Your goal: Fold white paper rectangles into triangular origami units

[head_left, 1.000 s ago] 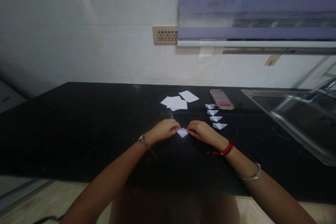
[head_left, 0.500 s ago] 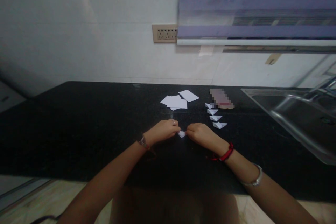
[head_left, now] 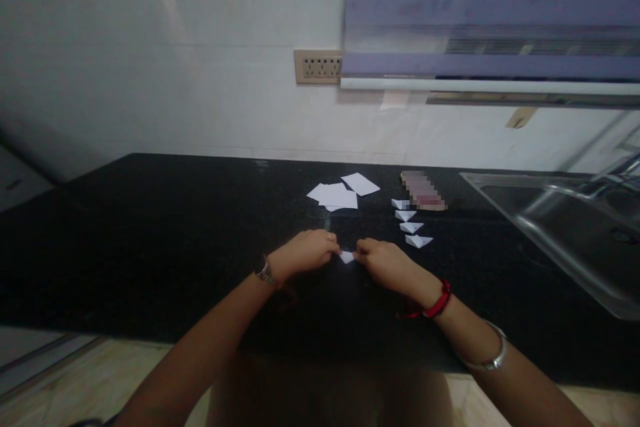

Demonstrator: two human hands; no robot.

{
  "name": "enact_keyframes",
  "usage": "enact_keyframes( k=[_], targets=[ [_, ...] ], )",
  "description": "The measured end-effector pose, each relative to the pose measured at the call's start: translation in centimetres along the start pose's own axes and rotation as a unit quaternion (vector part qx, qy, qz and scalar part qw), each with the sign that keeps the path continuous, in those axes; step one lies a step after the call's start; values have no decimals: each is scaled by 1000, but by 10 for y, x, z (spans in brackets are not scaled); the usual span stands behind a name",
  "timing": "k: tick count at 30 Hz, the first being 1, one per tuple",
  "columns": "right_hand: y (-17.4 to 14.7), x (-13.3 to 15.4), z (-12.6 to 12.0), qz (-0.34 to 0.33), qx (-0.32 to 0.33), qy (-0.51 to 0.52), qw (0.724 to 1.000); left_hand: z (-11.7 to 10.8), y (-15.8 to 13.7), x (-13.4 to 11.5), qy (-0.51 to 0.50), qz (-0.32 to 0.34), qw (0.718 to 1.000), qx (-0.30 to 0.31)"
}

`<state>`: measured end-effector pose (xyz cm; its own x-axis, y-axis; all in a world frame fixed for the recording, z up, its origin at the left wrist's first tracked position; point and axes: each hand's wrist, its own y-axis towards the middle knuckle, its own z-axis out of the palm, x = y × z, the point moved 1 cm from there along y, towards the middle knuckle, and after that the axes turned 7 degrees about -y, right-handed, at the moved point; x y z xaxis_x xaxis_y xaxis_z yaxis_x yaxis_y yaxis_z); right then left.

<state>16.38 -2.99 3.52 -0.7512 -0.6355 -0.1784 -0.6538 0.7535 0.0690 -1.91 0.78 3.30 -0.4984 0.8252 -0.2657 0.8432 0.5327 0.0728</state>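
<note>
Four little folded paper triangles (head_left: 411, 222) already lie in a row on the black countertop (head_left: 150, 233) — done, it seems. A fifth small white paper piece (head_left: 347, 257) sits between both hands; the left hand (head_left: 307, 250) and right hand (head_left: 383, 259) pinch its edges shut. Flat paper squares (head_left: 343, 193) wait behind — more to fold. White wall, a socket (head_left: 318, 67), a steel sink (head_left: 565, 227) at the right.

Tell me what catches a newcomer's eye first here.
First, the two hands meeting mid-counter: the left hand and right hand pinch a small white folded paper between them. Beyond them, white paper sheets stand out on the black countertop, with a row of folded triangles to their right.
</note>
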Motion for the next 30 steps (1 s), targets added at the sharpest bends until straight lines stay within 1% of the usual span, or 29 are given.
enact_keyframes(
  k=[4, 7, 9, 14, 18, 23, 27, 30],
  targets=[
    [-4, -3, -5, 6, 36, 47, 998, -2, -1, -2, -4, 4, 1000, -6],
    [-7, -6, -8, 0, 63, 75, 995, -2, 0, -1, 6, 15, 1000, 8],
    [-9, -7, -9, -2, 71, 83, 994, 0, 0, 0, 19, 10, 1000, 14],
    [-11, -5, -11, 1, 79, 76, 994, 3, -1, -2, 42, -8, 999, 18],
    [-9, -1, -12, 19, 74, 40, 996, -1, -2, -7, 26, -7, 999, 17],
    [-7, 1, -11, 12, 73, 35, 997, -3, -1, -8, 17, -14, 1000, 12],
    [-8, 1, -10, 19, 71, 33, 997, -1, -1, -8, 50, -4, 998, 23],
    [-7, 1, -12, 28, 81, 46, 995, 1, -1, -10, 68, -4, 997, 21]
  ],
)
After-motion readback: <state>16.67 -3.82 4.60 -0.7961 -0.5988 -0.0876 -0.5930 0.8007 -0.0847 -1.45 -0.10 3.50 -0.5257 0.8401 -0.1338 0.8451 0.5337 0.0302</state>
